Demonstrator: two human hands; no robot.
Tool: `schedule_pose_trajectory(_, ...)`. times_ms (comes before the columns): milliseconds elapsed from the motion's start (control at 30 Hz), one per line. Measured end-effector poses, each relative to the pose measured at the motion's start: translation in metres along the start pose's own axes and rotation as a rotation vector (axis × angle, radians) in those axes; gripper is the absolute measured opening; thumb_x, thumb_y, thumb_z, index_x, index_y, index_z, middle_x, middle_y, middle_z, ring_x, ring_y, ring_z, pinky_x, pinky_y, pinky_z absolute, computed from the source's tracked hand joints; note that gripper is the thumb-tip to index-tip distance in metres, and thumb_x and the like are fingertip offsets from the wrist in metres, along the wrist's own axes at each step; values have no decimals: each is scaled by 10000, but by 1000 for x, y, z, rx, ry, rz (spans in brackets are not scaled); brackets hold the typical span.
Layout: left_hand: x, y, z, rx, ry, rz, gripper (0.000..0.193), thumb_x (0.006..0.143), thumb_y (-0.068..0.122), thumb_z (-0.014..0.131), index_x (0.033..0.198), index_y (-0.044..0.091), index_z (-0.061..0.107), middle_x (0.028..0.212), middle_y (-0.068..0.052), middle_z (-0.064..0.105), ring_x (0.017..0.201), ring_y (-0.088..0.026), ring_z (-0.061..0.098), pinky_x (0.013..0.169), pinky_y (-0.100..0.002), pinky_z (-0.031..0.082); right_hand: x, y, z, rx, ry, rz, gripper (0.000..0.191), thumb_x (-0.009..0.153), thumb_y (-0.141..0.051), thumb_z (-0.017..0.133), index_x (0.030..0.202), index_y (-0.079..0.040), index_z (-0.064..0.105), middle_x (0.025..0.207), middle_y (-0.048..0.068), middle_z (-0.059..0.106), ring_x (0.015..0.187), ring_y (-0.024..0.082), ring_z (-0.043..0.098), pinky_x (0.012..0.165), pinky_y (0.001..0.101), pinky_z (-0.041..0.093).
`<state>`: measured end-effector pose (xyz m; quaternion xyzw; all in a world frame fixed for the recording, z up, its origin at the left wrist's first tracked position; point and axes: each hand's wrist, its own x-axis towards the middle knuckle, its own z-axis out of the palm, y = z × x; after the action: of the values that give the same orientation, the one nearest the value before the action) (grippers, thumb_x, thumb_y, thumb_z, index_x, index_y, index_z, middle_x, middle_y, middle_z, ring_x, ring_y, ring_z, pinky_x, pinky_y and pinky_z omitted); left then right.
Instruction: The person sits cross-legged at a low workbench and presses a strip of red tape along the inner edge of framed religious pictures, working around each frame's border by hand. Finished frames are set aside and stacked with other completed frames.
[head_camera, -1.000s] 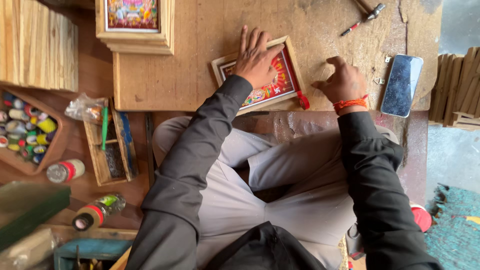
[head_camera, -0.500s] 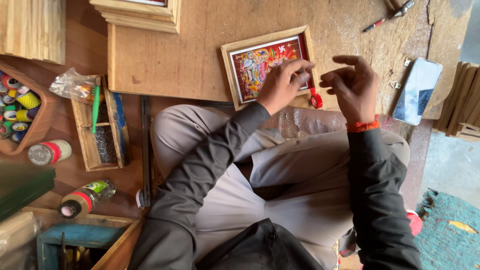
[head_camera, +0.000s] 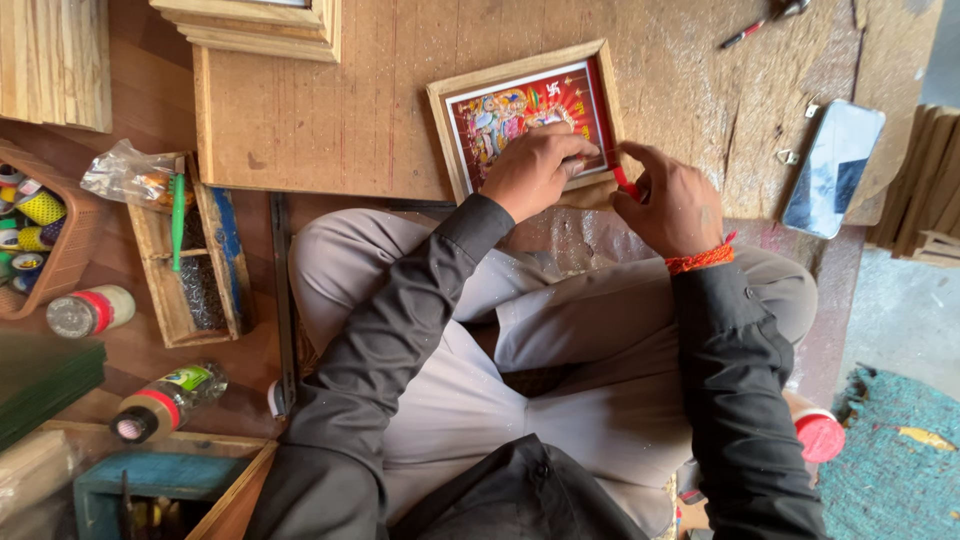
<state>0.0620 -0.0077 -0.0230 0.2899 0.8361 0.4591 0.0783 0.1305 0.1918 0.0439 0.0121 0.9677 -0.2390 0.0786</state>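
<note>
While both hands (head_camera: 600, 180) pinch, framed picture (head_camera: 510, 110) lies beneath.

Dark grey long sleeves; light grey trousers; orange thread band on right wrist (head_camera: 699, 260)

The picture frame (head_camera: 523, 112) is pale, matt wood around a glossy colour print. The workboard (head_camera: 340, 120) is rough, scuffed wood. The phone (head_camera: 832, 168) at right has a glossy screen.
</note>
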Motion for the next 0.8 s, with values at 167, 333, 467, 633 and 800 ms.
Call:
schedule_pose_trajectory(167,-1,-4,-2,-38,-13,-11,175,890,79,725,1057,98,774,928,-93,684,873,-276,683,794,-414,535,0,0,1,-24,-6,4,605,775,-228,754,1372,-179,669,834,91,725,747,294,706,654,432,537)
schedule_pose_trajectory(333,1,-5,-2,-6,-31,16,186,868,53,723,1036,101,788,910,-97,674,880,-288,675,800,-425,529,0,-2,-1,-16,-26,19,641,768,-240,759,1397,-171,659,832,102,727,746,303,708,669,437,540)
schedule_pose_trajectory(467,2,-4,1,38,-64,-1,232,851,-10,679,1040,79,778,906,-117,653,874,-289,676,803,-430,531,2,-4,0,-10,-23,4,646,765,-237,755,1400,-161,662,836,113,729,742,312,710,671,440,542)
schedule_pose_trajectory(633,3,-3,5,68,-22,38,249,805,-44,672,998,70,781,920,-147,651,917,-343,672,818,-452,530,1,-2,0,-26,-36,31,642,764,-223,725,1401,-182,663,818,105,745,739,317,715,670,447,548)
schedule_pose_trajectory(800,0,6,6,147,10,29,258,820,-65,647,995,79,771,948,-137,659,947,-343,679,847,-446,539,1,-3,-2,-66,-73,65,654,774,-223,694,1426,-193,647,808,113,745,733,332,710,660,456,545)
